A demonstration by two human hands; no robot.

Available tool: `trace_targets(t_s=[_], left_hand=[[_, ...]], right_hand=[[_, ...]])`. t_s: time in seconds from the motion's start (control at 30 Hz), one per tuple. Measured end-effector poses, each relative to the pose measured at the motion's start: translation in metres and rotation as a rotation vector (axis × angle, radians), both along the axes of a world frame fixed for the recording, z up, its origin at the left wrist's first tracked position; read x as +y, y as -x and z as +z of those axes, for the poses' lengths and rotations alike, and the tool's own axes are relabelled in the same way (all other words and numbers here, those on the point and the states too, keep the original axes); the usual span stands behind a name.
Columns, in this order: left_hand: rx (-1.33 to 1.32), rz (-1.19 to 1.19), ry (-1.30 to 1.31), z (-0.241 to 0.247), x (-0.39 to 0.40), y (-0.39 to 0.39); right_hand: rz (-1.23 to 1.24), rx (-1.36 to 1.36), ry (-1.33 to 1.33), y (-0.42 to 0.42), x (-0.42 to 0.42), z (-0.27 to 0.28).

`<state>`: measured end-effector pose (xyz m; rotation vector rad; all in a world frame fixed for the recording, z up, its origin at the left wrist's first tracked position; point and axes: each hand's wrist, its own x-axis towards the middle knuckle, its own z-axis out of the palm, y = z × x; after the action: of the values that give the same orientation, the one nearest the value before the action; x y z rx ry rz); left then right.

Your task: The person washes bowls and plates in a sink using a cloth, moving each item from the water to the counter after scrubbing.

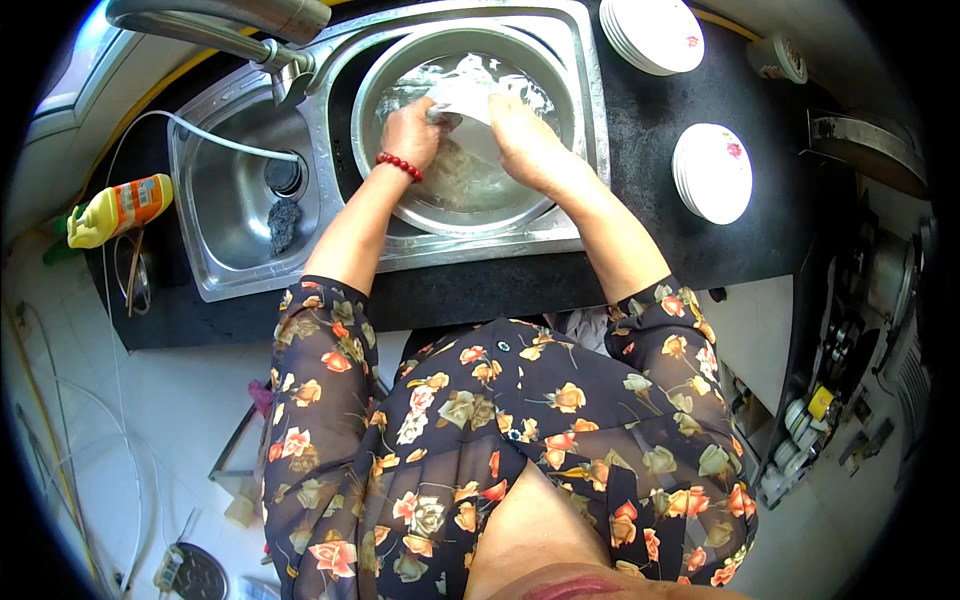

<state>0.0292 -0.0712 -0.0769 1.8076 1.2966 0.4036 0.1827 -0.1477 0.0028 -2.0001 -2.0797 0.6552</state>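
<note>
A large metal basin [465,222] of water sits in the right bowl of the steel sink [592,97]. Over the water, my right hand [525,142] grips the right edge of a white dish [469,101], its rim turned towards me. My left hand [412,135], with a red bead bracelet [400,166] at the wrist, is at the dish's left side, fingers curled on something greyish that may be a cloth. Glare on the water hides the far part of the dish.
Two stacks of white floral plates, one far [652,34] and one nearer [712,172], stand on the black counter to the right. The faucet [289,67] overhangs the left bowl, which holds a dark scouring pad [284,225] and a white hose [225,142]. A yellow bottle [120,210] lies at the left.
</note>
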Motion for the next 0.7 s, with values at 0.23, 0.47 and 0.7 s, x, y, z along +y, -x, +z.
trace_targets(t_s=[0.23,0.47,0.7], left_hand=[[0.269,-0.281,-0.455,0.030,-0.013,-0.009],[0.369,-0.331,-0.451,0.030,-0.012,-0.019],[0.431,-0.142,0.000,0.003,0.002,-0.011]], right_hand=[[-0.056,-0.216,0.049,0.009,0.001,-0.024],[-0.193,-0.100,0.113,0.004,0.004,-0.032],[-0.435,0.309,0.012,-0.012,-0.009,-0.079]])
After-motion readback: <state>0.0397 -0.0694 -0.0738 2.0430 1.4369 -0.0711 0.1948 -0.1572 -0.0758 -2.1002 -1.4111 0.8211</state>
